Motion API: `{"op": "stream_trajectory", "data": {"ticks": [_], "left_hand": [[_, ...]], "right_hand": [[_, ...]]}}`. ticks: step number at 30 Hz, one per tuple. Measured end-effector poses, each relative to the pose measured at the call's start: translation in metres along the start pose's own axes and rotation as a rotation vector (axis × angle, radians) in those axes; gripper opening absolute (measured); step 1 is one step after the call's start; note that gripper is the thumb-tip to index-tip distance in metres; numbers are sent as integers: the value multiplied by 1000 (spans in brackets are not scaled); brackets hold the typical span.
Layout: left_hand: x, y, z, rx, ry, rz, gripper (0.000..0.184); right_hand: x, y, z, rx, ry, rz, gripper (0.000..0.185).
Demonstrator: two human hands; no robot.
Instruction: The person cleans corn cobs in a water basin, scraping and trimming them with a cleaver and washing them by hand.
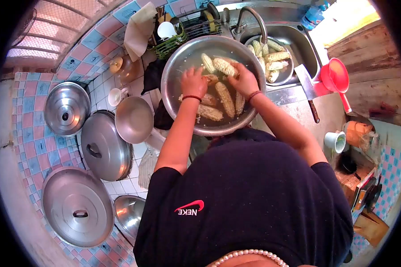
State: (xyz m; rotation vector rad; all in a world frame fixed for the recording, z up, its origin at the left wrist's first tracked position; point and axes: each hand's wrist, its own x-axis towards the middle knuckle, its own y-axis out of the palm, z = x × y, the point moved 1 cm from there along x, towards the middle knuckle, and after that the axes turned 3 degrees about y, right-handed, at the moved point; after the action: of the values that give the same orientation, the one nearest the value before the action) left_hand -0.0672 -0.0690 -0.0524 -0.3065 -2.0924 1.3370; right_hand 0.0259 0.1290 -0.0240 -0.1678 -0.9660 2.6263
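A large metal basin (169, 84) holds cloudy water with several corn cobs in it. My left hand (194, 83) is in the left part of the basin, its fingers spread over the water beside a cob. On the right of the basin my right hand (244, 81) grips a pale corn cob (225, 67) at its lower right end. More cobs lie below and between the hands, among them a long upright one (225, 99) and one at the lower left (209, 112).
Behind the basin is a sink (300, 53) with a bowl of corn (272, 60) under the faucet (258, 20). A knife (308, 89) and a red dipper (334, 75) are at the right. Pot lids (78, 207) and a pan (134, 120) stand left.
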Motion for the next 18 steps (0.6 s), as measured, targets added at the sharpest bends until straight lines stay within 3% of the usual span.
{"op": "stream_trajectory", "data": {"ticks": [1,2,4,5,6,9,10,14,17,18], "left_hand": [[-5,6,0,2,-88,182,34],[-5,0,-8,3,-174,365,35],[-13,14,-4,-66,-313,608,39],[-12,13,-4,-121,-288,613,40],[-10,10,-2,-177,-263,620,42],[-10,-1,2,-239,-234,627,40],[-8,-7,3,-241,-231,625,39],[18,-66,-14,-365,-78,605,36],[41,-125,-34,-664,-13,470,31],[46,-147,-43,-785,-44,439,29]], "right_hand": [[-2,8,-1,-202,-112,-25,47],[-1,14,0,-401,-94,88,44],[7,25,0,-398,126,221,45],[10,28,-1,-397,238,287,45],[14,33,-4,-467,161,248,47],[30,24,0,-522,78,445,46],[28,14,8,-522,22,305,41],[28,-60,71,-444,-193,251,51],[10,-141,140,-170,-68,345,50],[10,-147,131,167,-46,392,48]]}}
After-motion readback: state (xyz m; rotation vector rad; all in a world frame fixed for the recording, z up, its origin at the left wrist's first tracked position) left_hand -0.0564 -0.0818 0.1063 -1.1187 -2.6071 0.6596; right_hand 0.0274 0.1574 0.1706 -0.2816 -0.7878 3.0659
